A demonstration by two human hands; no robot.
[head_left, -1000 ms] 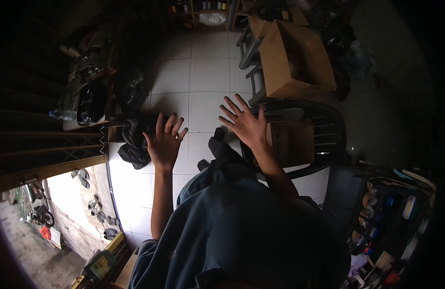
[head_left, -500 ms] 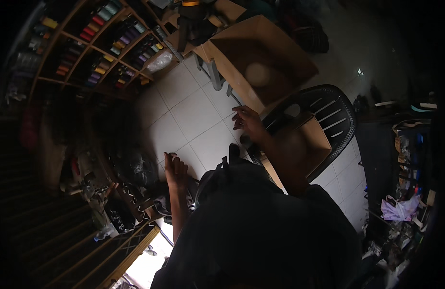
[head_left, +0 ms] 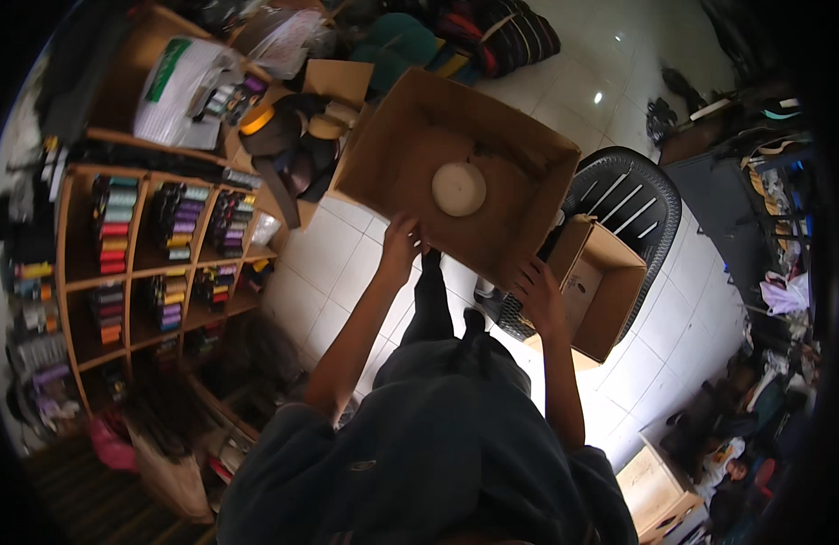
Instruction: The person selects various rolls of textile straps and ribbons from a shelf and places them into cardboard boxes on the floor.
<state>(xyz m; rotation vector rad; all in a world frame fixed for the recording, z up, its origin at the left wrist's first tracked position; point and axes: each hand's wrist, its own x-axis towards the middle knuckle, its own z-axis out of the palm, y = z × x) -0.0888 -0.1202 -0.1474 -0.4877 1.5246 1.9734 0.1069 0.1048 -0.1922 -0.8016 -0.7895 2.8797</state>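
Observation:
A large open cardboard box (head_left: 365, 168) is in front of me, with a round, pale disc-like thing (head_left: 458, 189) inside on its bottom. My left hand (head_left: 401, 247) is at the box's near edge, its fingers bent against the wall. At the near right corner, my right hand (head_left: 539, 295) has its fingers on the cardboard. Both hands appear to grip the box, though their undersides are hidden. Just right of my right hand, a smaller open cardboard box (head_left: 610, 282) rests on a black plastic chair (head_left: 666, 195).
A wooden shelf (head_left: 138, 272) with thread spools in its compartments stands to the left. Dark straps and an orange roll (head_left: 256, 120) lie beyond it. A striped bundle (head_left: 519, 41) is at the back. Cluttered items and a lilac bag (head_left: 784, 295) line the right side.
My view has turned and brightened. Both hands, which were apart from the large box, are now at its near edge. More of the box's inside shows.

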